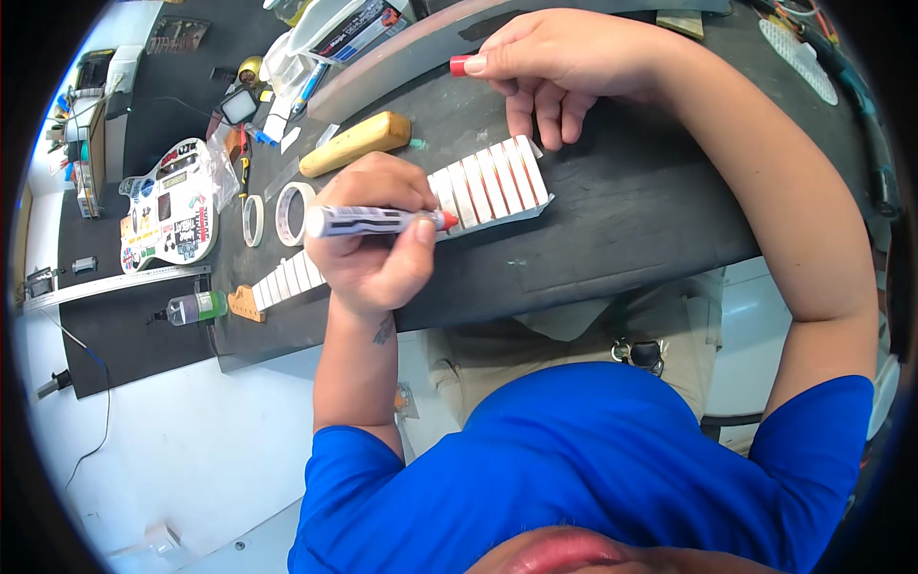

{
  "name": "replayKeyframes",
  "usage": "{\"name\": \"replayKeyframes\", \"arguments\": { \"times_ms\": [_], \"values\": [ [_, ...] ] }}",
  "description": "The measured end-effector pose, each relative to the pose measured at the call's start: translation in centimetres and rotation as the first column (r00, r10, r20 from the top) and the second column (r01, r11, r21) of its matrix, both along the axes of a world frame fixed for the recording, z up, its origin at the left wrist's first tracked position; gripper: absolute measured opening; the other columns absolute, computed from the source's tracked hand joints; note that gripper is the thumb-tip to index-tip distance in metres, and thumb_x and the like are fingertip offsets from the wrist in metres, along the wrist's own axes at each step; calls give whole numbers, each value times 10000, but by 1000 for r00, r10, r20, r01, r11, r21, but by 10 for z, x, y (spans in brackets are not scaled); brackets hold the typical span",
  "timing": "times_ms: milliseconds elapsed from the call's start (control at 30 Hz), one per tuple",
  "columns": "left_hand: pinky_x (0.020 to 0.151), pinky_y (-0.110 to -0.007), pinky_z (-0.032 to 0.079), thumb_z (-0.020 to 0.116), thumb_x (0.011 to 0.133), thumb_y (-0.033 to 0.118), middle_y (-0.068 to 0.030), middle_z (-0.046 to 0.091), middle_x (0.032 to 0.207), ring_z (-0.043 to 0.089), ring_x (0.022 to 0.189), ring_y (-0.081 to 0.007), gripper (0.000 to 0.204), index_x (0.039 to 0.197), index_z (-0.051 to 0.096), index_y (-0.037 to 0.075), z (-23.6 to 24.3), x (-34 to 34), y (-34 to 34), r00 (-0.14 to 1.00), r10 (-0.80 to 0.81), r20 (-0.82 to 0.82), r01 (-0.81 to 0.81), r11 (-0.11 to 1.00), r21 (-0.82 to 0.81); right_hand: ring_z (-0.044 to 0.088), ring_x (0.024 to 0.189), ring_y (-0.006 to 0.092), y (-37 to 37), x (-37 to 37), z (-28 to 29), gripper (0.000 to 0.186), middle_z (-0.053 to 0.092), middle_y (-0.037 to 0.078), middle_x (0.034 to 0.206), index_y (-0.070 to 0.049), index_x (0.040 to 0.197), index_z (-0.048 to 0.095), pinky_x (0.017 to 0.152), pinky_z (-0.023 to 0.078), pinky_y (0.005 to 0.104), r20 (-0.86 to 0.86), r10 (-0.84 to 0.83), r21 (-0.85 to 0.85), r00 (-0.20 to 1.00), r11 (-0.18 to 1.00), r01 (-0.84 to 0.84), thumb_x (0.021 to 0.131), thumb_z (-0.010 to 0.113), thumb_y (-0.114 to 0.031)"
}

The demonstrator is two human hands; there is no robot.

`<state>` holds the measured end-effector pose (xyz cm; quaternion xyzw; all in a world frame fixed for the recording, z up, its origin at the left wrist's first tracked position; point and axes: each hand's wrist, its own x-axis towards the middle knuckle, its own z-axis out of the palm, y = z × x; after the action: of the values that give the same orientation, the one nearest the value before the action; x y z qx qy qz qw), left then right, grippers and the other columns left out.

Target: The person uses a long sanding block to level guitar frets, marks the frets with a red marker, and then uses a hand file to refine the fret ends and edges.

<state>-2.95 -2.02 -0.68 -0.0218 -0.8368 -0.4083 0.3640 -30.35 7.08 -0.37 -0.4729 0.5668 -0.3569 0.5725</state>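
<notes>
My left hand is closed around a white marker with a red tip. The tip touches or hovers just over a guitar neck lying on the dark bench; I cannot tell which. White tape covers its fingerboard between the frets, and several fret lines at the wide end look reddish. The left hand hides the middle of the neck, while the wooden headstock shows at the far left. Beyond the wide end, my right hand pinches a red marker cap between thumb and finger, its other fingers loosely curled.
Behind the neck lie a yellow wooden block and two tape rolls. A sticker-covered guitar body, a spray bottle and a metal ruler are to the left. A long grey bar and a white tub stand behind.
</notes>
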Motion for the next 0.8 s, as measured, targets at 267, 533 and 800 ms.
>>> {"name": "replayKeyframes", "arguments": {
  "times_ms": [267,533,800],
  "values": [
    [630,-327,527,751,755,-23,-167,699,792,657,676,-216,182,906,649,-12,0,-3,1,998,-51,41,55,995,-82,752,740,241,4,2,16,517,783,194,969,-74,913,588,633,607,340,18,32,82,999,996,-34,1171,473,-507],
    [638,-301,524,734,829,-52,-125,711,825,653,702,-163,137,945,665,-25,-5,-11,-2,997,81,4,-81,995,-57,756,742,245,6,0,9,517,779,190,964,-66,917,588,624,607,335,32,39,28,999,999,-39,1168,485,-505],
    [698,-251,501,699,944,-46,-124,708,936,621,755,-107,116,1047,653,-22,5,-9,-2,943,325,75,-334,918,216,762,748,238,10,0,6,532,775,187,965,-63,914,584,629,609,333,47,85,-53,995,995,-82,1164,490,-523]
  ]
}}
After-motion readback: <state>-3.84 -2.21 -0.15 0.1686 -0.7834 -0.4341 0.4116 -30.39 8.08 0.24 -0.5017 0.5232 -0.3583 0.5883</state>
